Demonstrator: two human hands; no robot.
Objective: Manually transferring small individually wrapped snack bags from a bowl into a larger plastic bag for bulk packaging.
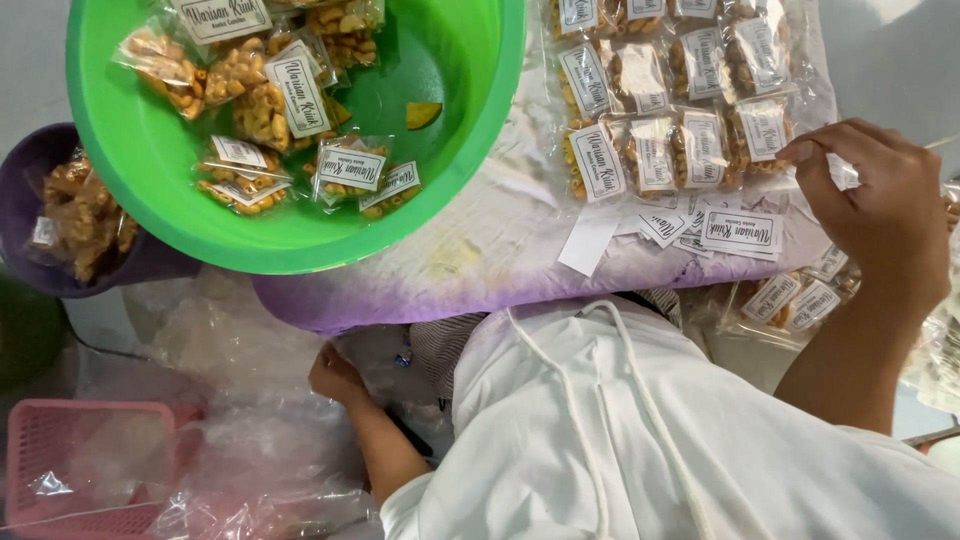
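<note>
My right hand (880,210) reaches over the purple-and-white cloth (480,250), thumb and forefinger pinched on the corner of a clear snack packet (765,130) with a white label. That packet lies in rows with several like it (650,110). Loose white paper labels (735,230) lie just below the rows, near my wrist. My left hand (335,375) is low on the left, by the cloth's edge among crumpled clear plastic bags (230,340). Its fingers are curled and partly hidden, so I cannot see what they hold. My white hooded top (640,440) fills the bottom.
A big green basin (130,170) at top left holds several labelled snack packets. A dark purple bowl (30,170) of loose fried snacks sits to its left. At the bottom left a pink plastic basket (70,470) stands. More packets (790,300) lie under my right forearm.
</note>
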